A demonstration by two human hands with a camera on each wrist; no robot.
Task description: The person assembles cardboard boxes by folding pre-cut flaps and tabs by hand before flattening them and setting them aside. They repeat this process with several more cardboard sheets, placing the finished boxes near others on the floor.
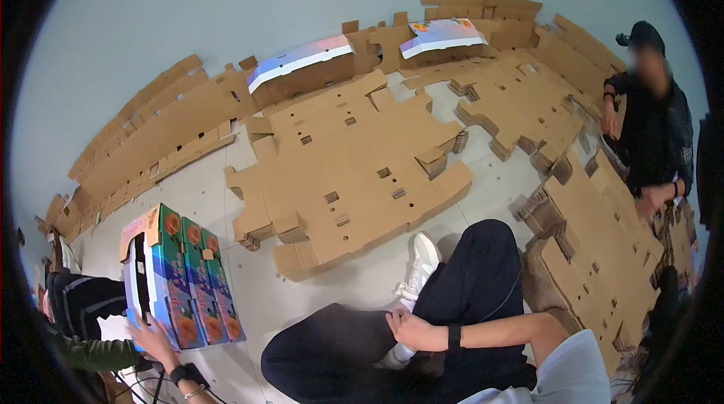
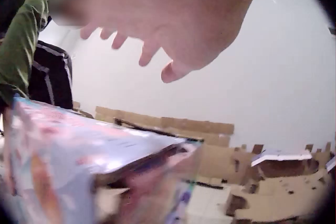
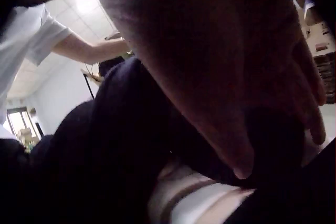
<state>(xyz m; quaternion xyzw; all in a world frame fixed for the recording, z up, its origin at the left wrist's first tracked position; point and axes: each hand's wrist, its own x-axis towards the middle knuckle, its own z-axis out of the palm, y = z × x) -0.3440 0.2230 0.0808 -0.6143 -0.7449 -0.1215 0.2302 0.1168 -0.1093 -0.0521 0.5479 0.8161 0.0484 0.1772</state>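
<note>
Left hand (image 1: pixel 154 340) splayed by printed boxes (image 1: pixel 197 283), prob steadying, tho contact unclear; right hand (image 1: pixel 417 331) relaxed, empty, right of boxes.

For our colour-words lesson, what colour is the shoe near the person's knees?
The shoe is white; it shows best in the head view.

There are three printed cartons (image 1: pixel 194 287), two pastel flaps (image 1: pixel 300 57), one white shoe (image 1: pixel 422 259) and one black cap (image 1: pixel 645 36).

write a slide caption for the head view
Left hand at printed cartons, right hand by a white shoe, brown cardboard spread over the floor
</note>
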